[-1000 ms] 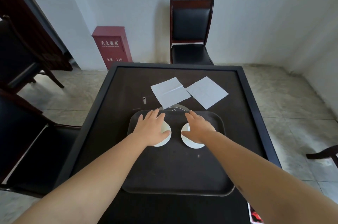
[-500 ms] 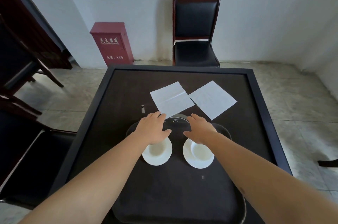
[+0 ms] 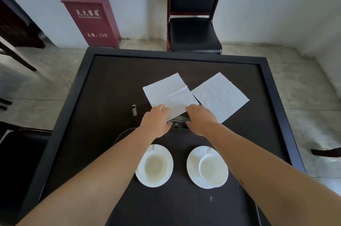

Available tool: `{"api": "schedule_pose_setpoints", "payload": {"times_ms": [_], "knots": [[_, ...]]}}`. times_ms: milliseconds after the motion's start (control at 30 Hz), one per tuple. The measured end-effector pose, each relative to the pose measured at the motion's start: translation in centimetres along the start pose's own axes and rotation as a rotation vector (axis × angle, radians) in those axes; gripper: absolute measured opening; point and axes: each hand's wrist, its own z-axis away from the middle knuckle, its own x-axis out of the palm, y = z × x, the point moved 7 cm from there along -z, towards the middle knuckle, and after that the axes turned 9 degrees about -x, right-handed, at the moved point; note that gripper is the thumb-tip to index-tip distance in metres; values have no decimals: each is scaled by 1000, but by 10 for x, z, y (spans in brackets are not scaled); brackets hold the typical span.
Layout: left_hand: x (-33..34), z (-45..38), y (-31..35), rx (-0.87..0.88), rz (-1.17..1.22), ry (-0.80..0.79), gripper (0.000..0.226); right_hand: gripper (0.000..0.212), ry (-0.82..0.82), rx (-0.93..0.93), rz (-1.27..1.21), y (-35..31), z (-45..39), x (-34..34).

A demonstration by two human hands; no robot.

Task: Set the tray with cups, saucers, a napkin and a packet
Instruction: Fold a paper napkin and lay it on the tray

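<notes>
Two white cups on white saucers stand side by side on the dark tray (image 3: 184,207): the left cup (image 3: 156,165) and the right cup (image 3: 209,167). Beyond the tray lie two white napkins flat on the table, the left napkin (image 3: 168,92) and the right napkin (image 3: 220,94). My left hand (image 3: 156,121) and my right hand (image 3: 201,119) both reach past the cups, fingertips resting on the near edge of the left napkin. Whether the fingers pinch the paper cannot be made out. No packet is in view.
The dark table (image 3: 110,81) has a raised black rim. A small grey object (image 3: 134,110) lies left of the napkins. A round black disc (image 3: 178,123) sits between my hands. A black chair (image 3: 193,22) stands behind the table, a red box (image 3: 92,17) by the wall.
Both hands have left the cups and saucers and moved forward to the left napkin's near edge. The camera has tipped downward and closer.
</notes>
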Motion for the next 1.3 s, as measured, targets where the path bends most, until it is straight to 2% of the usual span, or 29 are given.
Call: {"api": "schedule_pose_setpoints", "payload": {"times_ms": [233, 533, 667, 733, 833, 900, 967, 1067, 1100, 1200, 1300], "knots": [[17, -21, -8, 121, -130, 17, 44, 63, -118, -48, 61, 4, -26, 15], [12, -20, -18, 153, -213, 60, 31, 30, 3, -42, 90, -17, -28, 7], [7, -14, -26, 65, -37, 98, 25, 23, 31, -80, 139, -17, -20, 9], [5, -9, -32, 19, 117, 96, 22, 31, 64, -84, 91, -16, -16, 11], [5, -5, -41, -63, 276, 62, 17, 62, 111, -45, 41, -14, -12, 9], [7, -2, -48, -110, 353, 21, 19, 67, 130, -38, 28, -13, -10, 6], [7, 0, -53, -141, 418, -10, 19, 54, 143, -86, 67, -17, -10, 3], [5, 2, -59, -159, 474, -29, 17, 14, 168, -162, 142, -24, -10, -2], [5, 3, -60, -159, 467, -34, 14, 8, 167, -153, 122, -24, -10, -3], [6, 5, -63, -135, 413, -47, 5, 16, 115, -72, -71, -20, -10, -3], [9, 8, -62, -77, 294, -95, 23, 16, 22, -14, -273, -12, -12, 4]]}}
